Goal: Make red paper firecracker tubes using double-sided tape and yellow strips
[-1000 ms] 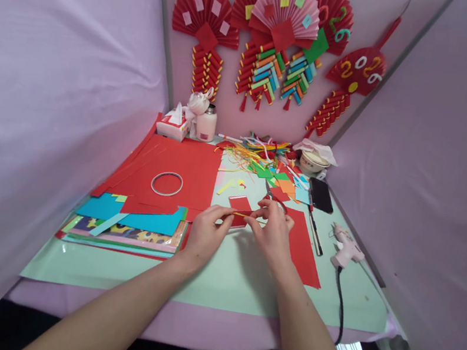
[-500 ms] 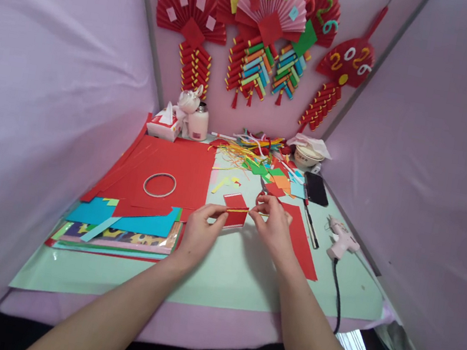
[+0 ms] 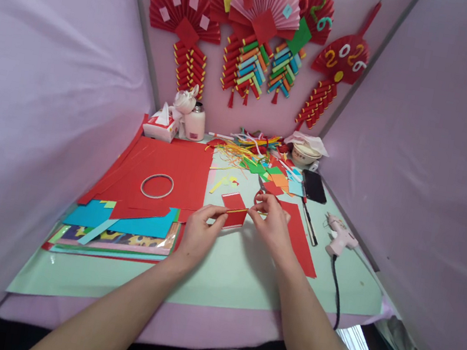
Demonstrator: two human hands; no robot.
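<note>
My left hand (image 3: 200,234) and my right hand (image 3: 272,230) meet over the pale green mat (image 3: 221,274). Both pinch the ends of a small red paper piece (image 3: 235,215) with a thin yellow strip (image 3: 236,209) along its top edge. Each hand's fingertips are closed on that piece, just above the mat. A second small red rectangle (image 3: 233,199) lies right behind it. Red-handled scissors (image 3: 262,195) rest just beyond my right hand.
Large red sheets (image 3: 171,170) with a tape ring (image 3: 157,185) lie left, above a stack of coloured paper (image 3: 117,227). A red sheet (image 3: 301,240), pens (image 3: 309,217), phone (image 3: 314,186), glue gun (image 3: 339,237) with cord sit right. Paper scraps (image 3: 262,165), bowl (image 3: 306,153), tissue box (image 3: 159,124) stand behind.
The view has shifted slightly left and up. My hands keep pinching the red piece with the yellow strip, drawn a little nearer to each other along it.
</note>
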